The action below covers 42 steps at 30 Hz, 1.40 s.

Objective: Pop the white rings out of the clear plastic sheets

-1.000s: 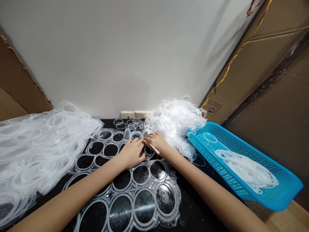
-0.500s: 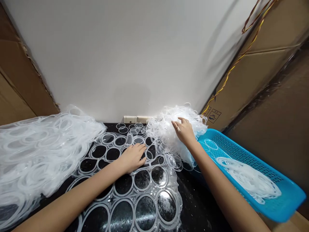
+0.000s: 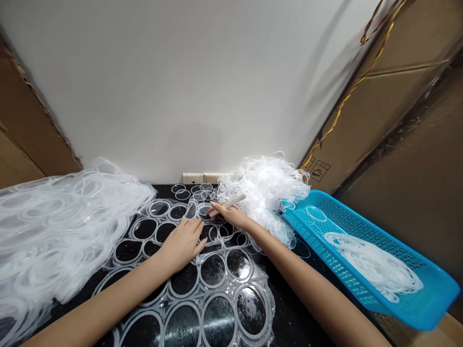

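A clear, rubbery sheet of joined rings (image 3: 211, 308) lies on the black tabletop. My left hand (image 3: 183, 242) rests flat on its middle, fingers stretched out. Just beyond it, over the sheet's far part, my right hand (image 3: 234, 215) grips a pale, thin stick-like tool (image 3: 237, 199), slanting up to the right. The tool's lower end is close to a ring near the far edge. Right behind my right hand rises a tangled heap of loose white rings (image 3: 267, 180). Several separate thin rings (image 3: 183, 194) lie flat by the wall.
A thick pile of similar ring sheets (image 3: 65, 226) covers the left side. On the right stands a blue perforated basket (image 3: 365, 217) with a bunch of white rings (image 3: 376, 267) inside. Cardboard boxes (image 3: 394, 106) and a twisted yellow-brown wire (image 3: 347, 96) border the right.
My right hand has come from the heap of rings leftward and down to the sheet, with the pale tool now showing. My left hand has shifted slightly left and nearer.
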Each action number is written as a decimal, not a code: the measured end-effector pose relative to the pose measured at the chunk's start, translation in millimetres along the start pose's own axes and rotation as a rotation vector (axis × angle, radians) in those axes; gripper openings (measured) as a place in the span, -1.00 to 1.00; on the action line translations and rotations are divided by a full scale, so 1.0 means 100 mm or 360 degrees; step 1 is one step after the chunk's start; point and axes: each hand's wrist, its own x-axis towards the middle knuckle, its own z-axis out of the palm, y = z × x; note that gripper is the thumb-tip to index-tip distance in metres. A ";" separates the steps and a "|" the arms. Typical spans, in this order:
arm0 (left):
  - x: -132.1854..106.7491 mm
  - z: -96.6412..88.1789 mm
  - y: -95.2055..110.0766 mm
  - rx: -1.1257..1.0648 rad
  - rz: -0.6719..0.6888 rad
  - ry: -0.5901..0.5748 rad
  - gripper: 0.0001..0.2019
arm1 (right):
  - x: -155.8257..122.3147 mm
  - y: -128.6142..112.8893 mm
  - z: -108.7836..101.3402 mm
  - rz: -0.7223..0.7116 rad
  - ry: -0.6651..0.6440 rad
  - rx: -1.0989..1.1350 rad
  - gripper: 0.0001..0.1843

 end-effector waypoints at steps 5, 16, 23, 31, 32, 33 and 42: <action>0.01 0.00 0.01 0.0000 -0.0024 0.0015 -0.65 | -0.03 0.03 -0.02 0.0011 -0.0053 -0.0066 -0.51; 0.04 0.00 0.02 0.0009 -0.0065 0.0017 -0.66 | -0.02 0.01 0.04 0.0029 -0.0065 -0.0127 -0.62; 0.04 0.01 0.01 -0.0018 -0.0079 0.0012 -0.65 | -0.02 0.04 0.02 -0.0057 -0.0084 -0.0080 -0.58; 0.04 0.00 0.01 -0.0082 -0.0102 -0.0014 -0.65 | 0.02 0.12 0.06 -0.0481 -0.0111 -0.0651 -0.59; 0.05 -0.01 0.00 -0.0094 -0.0106 -0.0018 -0.65 | 0.02 0.14 0.08 -0.0596 -0.0129 -0.0747 -0.63; 0.06 -0.01 -0.01 -0.0106 -0.0111 -0.0021 -0.65 | 0.02 0.16 0.10 -0.0719 -0.0138 -0.0854 -0.65; 0.07 -0.01 -0.08 -0.0187 -0.0123 -0.0014 -0.63 | 0.12 0.30 0.23 -0.0951 0.0109 -0.1349 -0.74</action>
